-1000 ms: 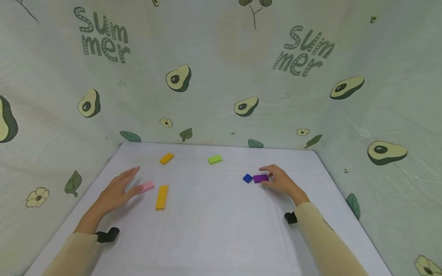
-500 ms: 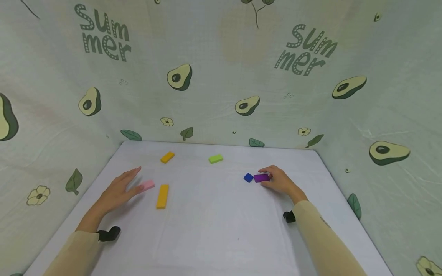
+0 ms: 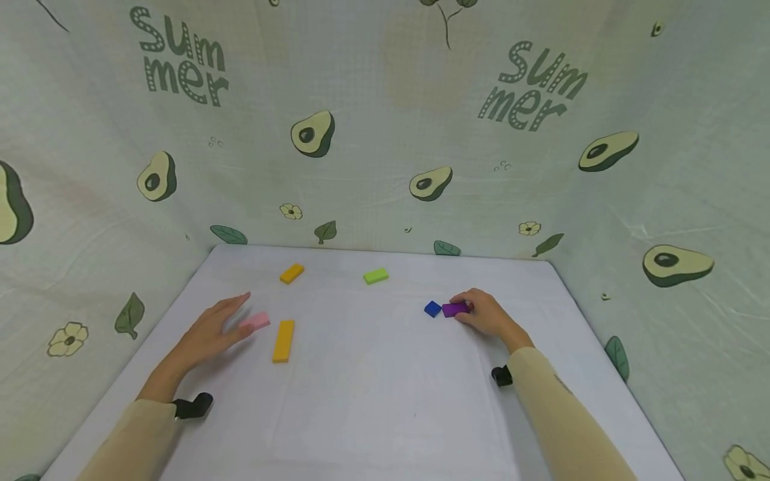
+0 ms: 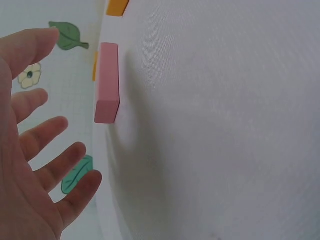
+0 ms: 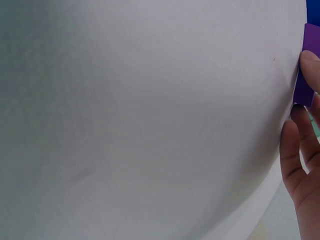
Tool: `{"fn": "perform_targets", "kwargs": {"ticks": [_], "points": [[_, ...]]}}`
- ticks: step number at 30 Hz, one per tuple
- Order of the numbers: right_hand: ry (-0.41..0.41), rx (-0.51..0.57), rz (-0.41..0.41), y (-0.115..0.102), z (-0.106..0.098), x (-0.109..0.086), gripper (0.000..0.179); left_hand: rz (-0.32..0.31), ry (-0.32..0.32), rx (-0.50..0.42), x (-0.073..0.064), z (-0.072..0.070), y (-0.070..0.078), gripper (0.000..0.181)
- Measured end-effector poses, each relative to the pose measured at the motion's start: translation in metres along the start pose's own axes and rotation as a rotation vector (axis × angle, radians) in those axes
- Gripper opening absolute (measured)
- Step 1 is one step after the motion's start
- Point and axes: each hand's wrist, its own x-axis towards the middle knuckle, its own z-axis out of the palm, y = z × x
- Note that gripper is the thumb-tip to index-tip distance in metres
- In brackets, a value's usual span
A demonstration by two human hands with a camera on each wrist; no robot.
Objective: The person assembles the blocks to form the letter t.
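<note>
On the right of the head view, my right hand (image 3: 488, 315) pinches the end of a purple block (image 3: 452, 310) between thumb and fingers. A small blue block (image 3: 432, 308) sits right at the purple block's left end. In the right wrist view the thumb presses on the purple block (image 5: 303, 91), with other fingers curled beneath it. My left hand (image 3: 209, 334) hovers beside a pink block (image 3: 259, 321), fingers spread and thumb overlapping its near end. The left wrist view shows a gap between the open left hand (image 4: 27, 155) and the pink block (image 4: 107, 82).
A long yellow-orange block (image 3: 283, 341) lies just right of the pink one. Toward the back of the white table (image 3: 361, 401) are a smaller yellow-orange block (image 3: 291, 274) and a lime green block (image 3: 375, 276). Printed cloth walls (image 3: 373, 87) enclose the table's back and sides.
My right fingers have closed in on the purple block, covering more of its right end. The left hand has shifted slightly right over the pink block. The blocks stay in place.
</note>
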Motion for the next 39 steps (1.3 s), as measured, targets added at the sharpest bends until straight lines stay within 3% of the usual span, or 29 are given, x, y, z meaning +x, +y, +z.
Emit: {"fn": "perform_targets", "kwargs": {"ticks": [15, 24, 39], "points": [[0.001, 0.000, 0.044, 0.003, -0.003, 0.004, 0.035, 0.065, 0.025, -0.003, 0.011, 0.003, -0.001, 0.078], [-0.007, 0.022, 0.067, 0.001, -0.002, 0.003, 0.034, 0.019, 0.021, -0.032, 0.012, 0.002, 0.004, 0.069], [-0.002, 0.019, 0.061, -0.004, -0.001, 0.004, 0.033, -0.013, 0.001, -0.038, 0.018, 0.012, -0.003, 0.054]]}}
